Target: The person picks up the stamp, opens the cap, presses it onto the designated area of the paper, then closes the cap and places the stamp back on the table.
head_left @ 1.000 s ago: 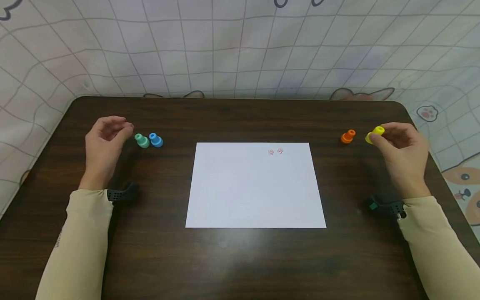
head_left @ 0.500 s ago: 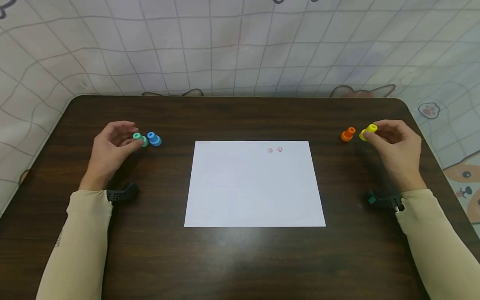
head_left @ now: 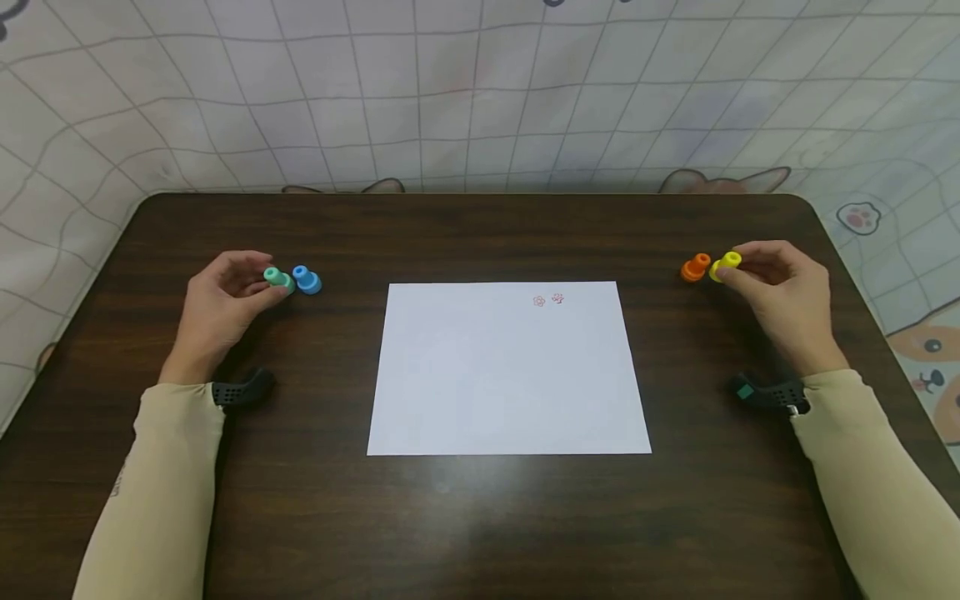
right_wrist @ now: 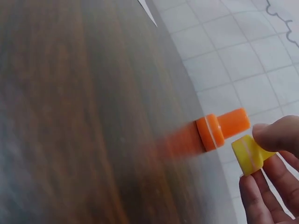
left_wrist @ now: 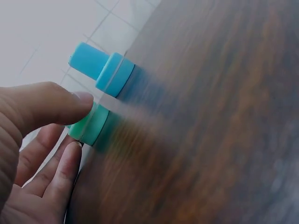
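On a dark wooden table [head_left: 480,517] lies a white sheet of paper [head_left: 507,375] with two small red stamp marks [head_left: 548,300] near its far edge. My left hand [head_left: 225,304] pinches a green stamp [head_left: 278,279] [left_wrist: 88,125] that stands beside a blue stamp [head_left: 306,280] [left_wrist: 103,70]. My right hand [head_left: 783,296] pinches a yellow stamp [head_left: 724,266] [right_wrist: 251,154] just right of an orange stamp [head_left: 695,267] [right_wrist: 222,129] that stands on the table.
A white grid-patterned cloth [head_left: 480,92] with cartoon animal prints hangs behind and around the table. Black wrist mounts [head_left: 243,389] sit at both beige sleeves. The table's near half in front of the paper is bare wood.
My left hand moved right and took the green stamp between thumb and fingers. My right hand carried the yellow stamp left and down, close beside the orange stamp.
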`<control>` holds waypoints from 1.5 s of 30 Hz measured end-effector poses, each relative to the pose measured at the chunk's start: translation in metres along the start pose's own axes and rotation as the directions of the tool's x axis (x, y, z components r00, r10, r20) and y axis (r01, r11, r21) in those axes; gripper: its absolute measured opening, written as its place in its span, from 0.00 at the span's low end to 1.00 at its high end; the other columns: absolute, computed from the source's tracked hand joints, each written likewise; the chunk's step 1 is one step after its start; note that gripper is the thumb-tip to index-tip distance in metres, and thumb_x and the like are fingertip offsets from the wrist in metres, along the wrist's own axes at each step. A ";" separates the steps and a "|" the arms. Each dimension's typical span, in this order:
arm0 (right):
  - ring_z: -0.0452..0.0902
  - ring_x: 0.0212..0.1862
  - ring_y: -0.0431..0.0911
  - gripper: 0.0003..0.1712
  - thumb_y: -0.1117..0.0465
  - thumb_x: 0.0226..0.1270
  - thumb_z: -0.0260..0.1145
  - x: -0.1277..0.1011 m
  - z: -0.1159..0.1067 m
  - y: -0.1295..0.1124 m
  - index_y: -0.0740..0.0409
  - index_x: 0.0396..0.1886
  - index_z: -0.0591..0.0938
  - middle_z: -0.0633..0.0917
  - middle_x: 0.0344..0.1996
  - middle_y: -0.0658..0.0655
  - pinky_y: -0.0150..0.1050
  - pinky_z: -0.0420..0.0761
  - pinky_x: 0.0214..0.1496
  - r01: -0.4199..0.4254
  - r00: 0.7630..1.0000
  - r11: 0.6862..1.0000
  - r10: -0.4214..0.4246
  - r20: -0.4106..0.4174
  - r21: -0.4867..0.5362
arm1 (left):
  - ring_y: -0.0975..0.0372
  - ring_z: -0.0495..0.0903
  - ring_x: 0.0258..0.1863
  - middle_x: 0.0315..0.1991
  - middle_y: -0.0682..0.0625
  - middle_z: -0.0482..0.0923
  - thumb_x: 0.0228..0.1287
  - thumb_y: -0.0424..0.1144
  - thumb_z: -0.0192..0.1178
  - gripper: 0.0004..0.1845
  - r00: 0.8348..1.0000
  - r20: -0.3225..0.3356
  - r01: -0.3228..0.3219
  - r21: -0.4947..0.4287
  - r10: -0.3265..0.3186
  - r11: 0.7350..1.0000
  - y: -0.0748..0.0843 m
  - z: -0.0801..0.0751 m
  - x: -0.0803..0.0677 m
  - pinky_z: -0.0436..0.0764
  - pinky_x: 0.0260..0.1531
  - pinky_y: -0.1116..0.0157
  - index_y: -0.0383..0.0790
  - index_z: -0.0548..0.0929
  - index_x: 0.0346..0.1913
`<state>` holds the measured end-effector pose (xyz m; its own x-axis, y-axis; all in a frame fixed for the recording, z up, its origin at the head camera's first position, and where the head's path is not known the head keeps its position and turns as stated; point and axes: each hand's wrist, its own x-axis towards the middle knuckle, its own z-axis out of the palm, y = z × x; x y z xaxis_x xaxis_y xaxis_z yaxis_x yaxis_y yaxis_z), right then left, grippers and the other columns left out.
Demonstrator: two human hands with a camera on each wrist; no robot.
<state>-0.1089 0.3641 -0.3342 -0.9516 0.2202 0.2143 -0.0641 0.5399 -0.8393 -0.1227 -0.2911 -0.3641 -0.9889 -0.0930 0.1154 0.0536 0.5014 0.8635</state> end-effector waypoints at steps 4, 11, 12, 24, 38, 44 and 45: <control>0.80 0.45 0.27 0.20 0.62 0.66 0.75 0.002 -0.001 0.002 0.58 0.56 0.84 0.83 0.43 0.31 0.11 0.79 0.46 -0.007 1.000 0.999 0.008 0.013 -0.035 | 0.78 0.79 0.48 0.53 0.65 0.78 0.65 0.36 0.71 0.23 1.000 -0.008 0.009 0.021 -0.009 1.000 -0.001 0.000 0.000 0.78 0.48 0.88 0.44 0.80 0.62; 0.79 0.44 0.25 0.20 0.59 0.67 0.75 0.004 -0.004 0.005 0.56 0.56 0.84 0.81 0.42 0.29 0.10 0.77 0.45 -0.023 0.999 0.995 0.026 0.029 -0.096 | 0.79 0.79 0.49 0.53 0.63 0.79 0.66 0.39 0.71 0.20 1.000 -0.018 0.011 0.032 -0.011 0.999 0.000 0.001 -0.001 0.78 0.47 0.89 0.47 0.82 0.60; 0.79 0.44 0.24 0.20 0.58 0.67 0.75 0.005 -0.004 0.005 0.55 0.56 0.84 0.81 0.42 0.29 0.10 0.77 0.45 -0.026 0.999 0.995 0.029 0.032 -0.101 | 0.79 0.79 0.49 0.52 0.63 0.79 0.66 0.39 0.71 0.20 1.000 -0.022 0.012 0.034 -0.011 0.999 0.000 0.001 -0.001 0.78 0.47 0.89 0.47 0.82 0.59; 0.76 0.44 0.23 0.22 0.51 0.69 0.72 0.004 -0.003 0.006 0.53 0.59 0.83 0.79 0.43 0.27 0.09 0.74 0.45 -0.035 0.997 0.981 0.048 0.065 -0.190 | 0.78 0.79 0.48 0.46 0.70 0.78 0.67 0.41 0.71 0.19 0.998 -0.055 0.042 0.033 -0.040 0.999 0.002 0.002 -0.003 0.78 0.47 0.89 0.42 0.82 0.58; 0.77 0.43 0.21 0.23 0.51 0.71 0.71 0.003 -0.003 0.010 0.55 0.60 0.82 0.79 0.45 0.28 0.09 0.75 0.45 -0.022 0.998 0.981 0.035 0.061 -0.194 | 0.78 0.80 0.48 0.46 0.70 0.79 0.66 0.42 0.71 0.20 0.997 -0.068 0.028 0.015 -0.027 0.999 0.003 0.002 -0.002 0.79 0.46 0.89 0.42 0.83 0.58; 0.78 0.44 0.21 0.23 0.53 0.70 0.72 0.003 -0.004 0.011 0.55 0.61 0.82 0.79 0.44 0.27 0.08 0.75 0.46 -0.024 0.998 0.986 0.034 0.058 -0.165 | 0.77 0.80 0.48 0.46 0.69 0.80 0.66 0.41 0.71 0.20 0.998 -0.065 0.022 0.000 -0.022 1.000 0.003 0.002 -0.003 0.79 0.46 0.88 0.41 0.82 0.58; 0.78 0.44 0.22 0.23 0.54 0.69 0.73 0.003 -0.004 0.011 0.55 0.61 0.82 0.79 0.44 0.27 0.09 0.75 0.46 -0.025 0.998 0.987 0.035 0.058 -0.157 | 0.77 0.80 0.48 0.46 0.69 0.80 0.66 0.41 0.72 0.20 0.998 -0.065 0.020 -0.004 -0.020 1.000 0.003 0.002 -0.003 0.79 0.46 0.88 0.40 0.82 0.58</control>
<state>-0.1111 0.3737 -0.3407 -0.9692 0.1909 0.1554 0.0079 0.6553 -0.7554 -0.1202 -0.2875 -0.3629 -0.9787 -0.1587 0.1300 0.0348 0.4961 0.8676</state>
